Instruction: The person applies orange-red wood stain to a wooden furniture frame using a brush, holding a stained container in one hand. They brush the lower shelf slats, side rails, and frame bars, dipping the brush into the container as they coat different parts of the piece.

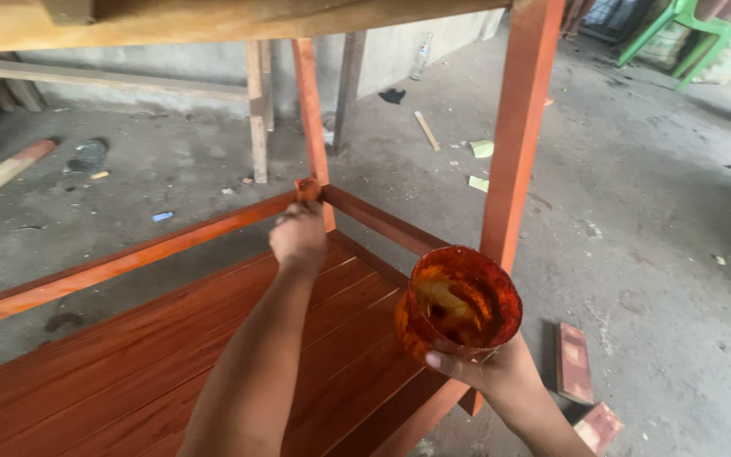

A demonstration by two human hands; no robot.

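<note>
My left hand [299, 239] reaches forward to the far corner of a red-brown wooden frame, closed around a small stained brush [307, 189] whose tip touches the joint where the rail [129, 261] meets a thin upright post [310, 118]. My right hand [488, 371] holds up a cut-off plastic cup [458, 302] coated in orange-brown stain, with dark liquid inside. The cup hovers beside the thick orange-stained post [518, 127] at the near right corner. Below both arms lies the slatted, stained shelf [129, 381].
An unstained wooden top [213, 17] spans overhead. Bare timber legs [256, 110] and planks stand behind on the dusty concrete floor [653, 220]. Two small stained wood blocks [574, 362] lie at right. A green plastic chair [678, 30] is far right.
</note>
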